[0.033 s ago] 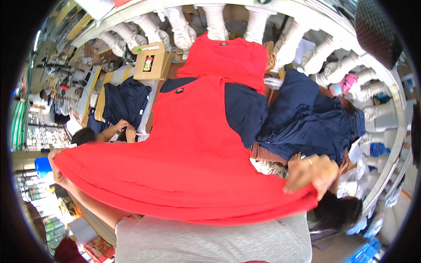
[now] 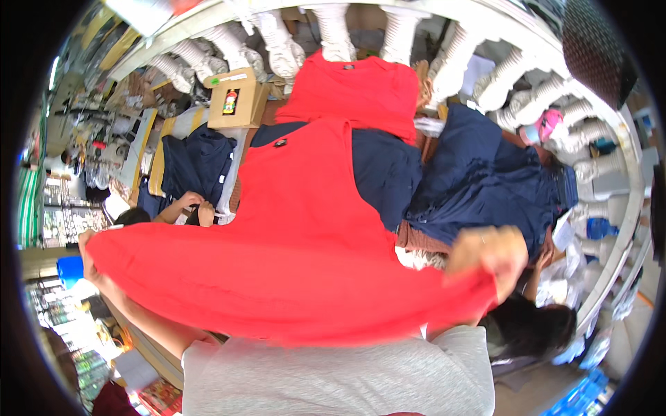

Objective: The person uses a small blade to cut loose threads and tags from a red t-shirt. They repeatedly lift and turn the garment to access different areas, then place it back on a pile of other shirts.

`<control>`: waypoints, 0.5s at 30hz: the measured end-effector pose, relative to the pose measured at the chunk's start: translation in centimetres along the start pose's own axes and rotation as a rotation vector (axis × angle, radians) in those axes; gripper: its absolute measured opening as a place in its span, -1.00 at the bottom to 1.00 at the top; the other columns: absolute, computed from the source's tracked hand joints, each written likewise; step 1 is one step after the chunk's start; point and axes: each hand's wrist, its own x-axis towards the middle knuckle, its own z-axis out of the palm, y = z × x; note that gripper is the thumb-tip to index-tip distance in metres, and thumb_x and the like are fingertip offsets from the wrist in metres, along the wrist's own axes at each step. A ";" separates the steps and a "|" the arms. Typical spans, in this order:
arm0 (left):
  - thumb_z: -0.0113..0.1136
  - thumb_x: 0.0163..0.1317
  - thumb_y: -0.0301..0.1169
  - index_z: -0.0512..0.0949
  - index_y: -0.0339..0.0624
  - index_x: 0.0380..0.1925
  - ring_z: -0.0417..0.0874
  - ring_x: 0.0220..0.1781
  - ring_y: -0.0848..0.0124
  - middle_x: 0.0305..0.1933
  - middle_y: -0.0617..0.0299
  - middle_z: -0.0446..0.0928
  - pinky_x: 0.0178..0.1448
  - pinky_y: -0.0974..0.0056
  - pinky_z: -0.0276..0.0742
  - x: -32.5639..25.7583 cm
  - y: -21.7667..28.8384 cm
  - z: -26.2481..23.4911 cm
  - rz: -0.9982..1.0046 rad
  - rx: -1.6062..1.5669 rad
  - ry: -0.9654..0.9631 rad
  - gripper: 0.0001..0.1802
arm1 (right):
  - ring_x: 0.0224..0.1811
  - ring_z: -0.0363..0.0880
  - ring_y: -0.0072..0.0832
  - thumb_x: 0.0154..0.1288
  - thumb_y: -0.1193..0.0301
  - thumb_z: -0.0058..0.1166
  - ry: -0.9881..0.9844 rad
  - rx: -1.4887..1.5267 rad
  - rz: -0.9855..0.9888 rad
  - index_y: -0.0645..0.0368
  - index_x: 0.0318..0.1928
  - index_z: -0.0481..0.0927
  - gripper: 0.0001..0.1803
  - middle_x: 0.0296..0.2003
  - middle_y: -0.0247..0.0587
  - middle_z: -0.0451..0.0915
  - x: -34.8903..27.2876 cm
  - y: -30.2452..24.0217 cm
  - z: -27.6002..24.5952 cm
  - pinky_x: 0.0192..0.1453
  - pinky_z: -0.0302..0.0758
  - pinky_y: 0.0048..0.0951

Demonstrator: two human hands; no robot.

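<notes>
A red sleeveless top [image 2: 298, 270] is stretched wide in front of me, its small dark neck label toward the far end. At the left, my left hand [image 2: 88, 258] is closed on one corner of its lower edge. My right hand [image 2: 494, 258], smeared by motion, grips the opposite corner, with a ring on one finger. The top's far part lies over dark navy cloth [image 2: 385, 173]. Just beyond it rests another red garment [image 2: 354, 93], spread on the pile.
Navy garments [image 2: 479, 184] are heaped at the right, near another person's dark-haired head [image 2: 531, 326]. At the left, another person's hands [image 2: 198, 206] are beside a navy garment [image 2: 198, 159]. A cardboard box [image 2: 236, 104] stands far left, before white ribbed hoses [image 2: 336, 35] under a curved pale rail.
My right hand has risen a little, lifting the right part of the top's hem. The left hand stays nearly in place, still holding its corner.
</notes>
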 end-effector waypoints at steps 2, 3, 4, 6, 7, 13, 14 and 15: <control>0.20 0.06 -0.55 0.53 -0.36 -0.29 0.53 -0.07 0.28 -0.14 0.12 0.48 0.07 0.30 0.43 3.3 -2.3 4.2 0.057 -0.081 -0.132 -0.81 | -0.04 0.63 -0.31 0.21 0.72 0.18 0.146 -0.314 0.121 0.33 0.08 0.54 -0.60 -0.02 0.02 0.60 2.1 2.7 -1.6 0.03 0.60 -0.37; 0.18 0.01 -0.59 0.53 -0.36 -0.29 0.52 -0.08 0.31 -0.15 0.15 0.48 0.06 0.32 0.42 4.8 -2.5 6.8 0.060 -0.125 -0.217 -0.80 | 0.06 0.60 -0.38 0.20 0.76 0.15 0.189 -0.416 0.191 0.31 0.16 0.50 -0.52 0.08 -0.07 0.57 3.0 4.6 -3.2 0.11 0.57 -0.41; 0.17 -0.03 -0.64 0.53 -0.36 -0.29 0.51 -0.09 0.33 -0.16 0.17 0.48 0.05 0.35 0.42 6.1 -1.9 9.4 0.062 -0.161 -0.292 -0.77 | 0.15 0.57 -0.46 0.19 0.81 0.11 0.230 -0.455 0.268 0.30 0.24 0.47 -0.43 0.18 -0.15 0.54 3.7 6.8 -5.8 0.18 0.55 -0.45; 0.14 -0.14 -0.74 0.54 -0.35 -0.26 0.50 -0.13 0.36 -0.22 0.20 0.45 0.01 0.38 0.42 7.9 -1.1 14.1 0.107 -0.185 -0.366 -0.66 | 0.11 0.61 -0.35 0.18 0.71 0.20 0.276 -0.521 0.464 0.29 0.27 0.45 -0.41 0.09 -0.11 0.59 2.7 11.4 -10.9 0.14 0.56 -0.37; 0.12 -0.19 -0.77 0.56 -0.33 -0.24 0.51 -0.13 0.34 -0.24 0.19 0.44 -0.01 0.38 0.42 8.2 -0.8 16.9 0.128 -0.168 -0.378 -0.60 | 0.07 0.64 -0.25 0.20 0.63 0.22 0.326 -0.791 0.450 0.32 0.23 0.46 -0.45 0.05 -0.05 0.61 0.8 12.6 -11.8 0.12 0.57 -0.27; 0.10 -0.32 -0.82 0.63 -0.11 -0.15 0.57 -0.11 0.07 -0.22 0.10 0.47 -0.10 0.11 0.54 0.7 7.8 28.2 0.233 -0.171 -0.487 -0.38 | 0.18 0.58 0.23 0.05 0.45 0.34 0.158 -1.292 1.757 0.30 0.13 0.54 -0.42 0.13 0.34 0.56 -18.9 25.3 -18.3 0.19 0.60 0.01; 0.11 -0.33 -0.82 0.60 -0.10 -0.06 0.58 -0.08 0.06 -0.17 0.07 0.46 -0.07 0.08 0.55 -1.4 8.9 30.6 0.197 -0.205 -0.597 -0.32 | 0.22 0.56 0.18 -0.01 0.50 0.37 0.193 -1.329 1.734 0.28 0.15 0.56 -0.38 0.13 0.34 0.57 -24.7 30.0 -19.9 0.21 0.60 -0.01; 0.10 -0.34 -0.82 0.54 -0.11 0.04 0.58 -0.05 0.02 -0.13 0.04 0.46 -0.04 0.02 0.55 -4.1 9.2 32.7 0.190 -0.221 -0.582 -0.23 | 0.21 0.58 0.13 0.07 0.44 0.34 0.176 -1.254 1.725 0.28 0.18 0.56 -0.40 0.11 0.34 0.58 -25.3 31.3 -19.4 0.23 0.59 -0.02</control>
